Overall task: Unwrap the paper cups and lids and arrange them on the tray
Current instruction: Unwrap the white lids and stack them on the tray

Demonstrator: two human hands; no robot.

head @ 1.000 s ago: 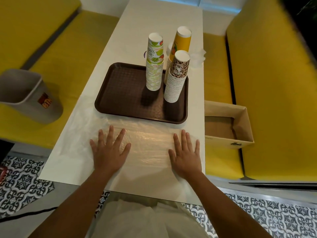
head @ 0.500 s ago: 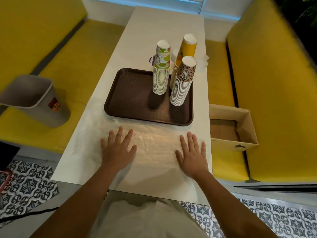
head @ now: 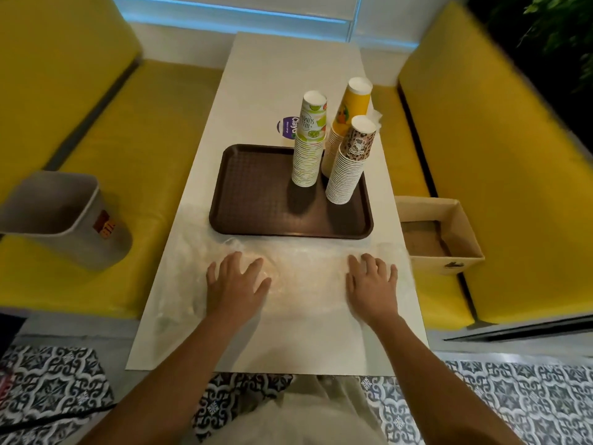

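We saw three upturned stacks of paper cups at the right end of the brown tray [head: 256,194]: a lime-printed stack [head: 308,146] toward the tray's middle, a leopard-print stack [head: 351,162] just right of it, and a yellow stack [head: 349,117] behind both. The yellow stack's foot was hidden, so we could not tell whether it stood inside the tray's far rim or just beyond it. The left half of the tray held nothing.

Along the tray's near edge a sheet of clear plastic wrap [head: 305,271] lay spread on the white bench [head: 288,75]. Our left hand [head: 236,284] pressed it below the tray's left half and our right hand [head: 372,284] below the tray's right corner. Each grip was slack, palm down and fingers splayed on the film, clasping nothing.

Beyond the tray's far edge lay a round purple label [head: 286,126], and possibly a scrap of crumpled clear plastic [head: 375,117] by the yellow stack. Left of the tray, a grey bin [head: 57,216] sat on the yellow seat [head: 154,130]. Right of the tray, a cardboard box [head: 449,239] stood with its top agape.
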